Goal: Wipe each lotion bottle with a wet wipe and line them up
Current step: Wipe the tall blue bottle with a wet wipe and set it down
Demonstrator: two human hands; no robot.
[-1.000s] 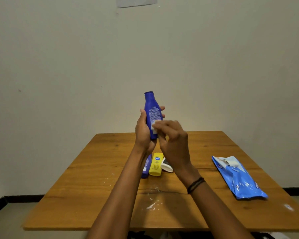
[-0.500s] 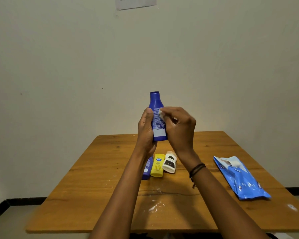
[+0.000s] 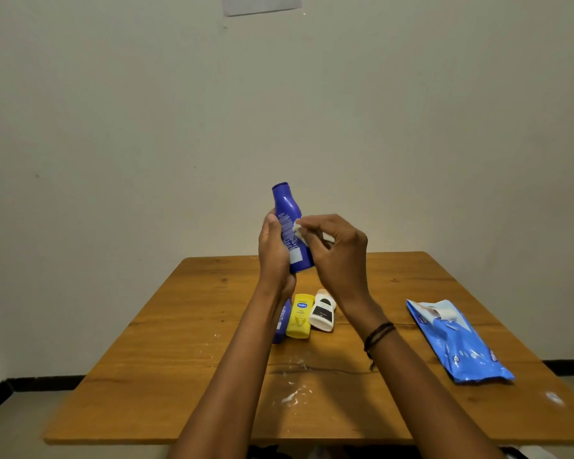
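My L hand (image 3: pixel 274 251) grips blue bottle (image 3: pixel 287 210); R hand (image 3: pixel 340 256) pinches wipe (image 3: pixel 297 228) against it, wipe mostly hidden in my grip. Small bottle (image 3: pixel 283 321) half behind L arm (image 3: pixel 239 359).

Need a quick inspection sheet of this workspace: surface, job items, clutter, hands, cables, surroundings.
Surface: wooden table, white smears near the front middle.
Job's things: large blue bottle held up above the table; wet wipe against its side; small blue bottle, yellow bottle and white bottle lying side by side on the table; wipes pack at the right.
Clutter: nothing seen.
Hands: left hand grips the large blue bottle; right hand pinches the wet wipe.
Cables: nothing seen.
Surroundings: plain wall, paper sheet at its top.
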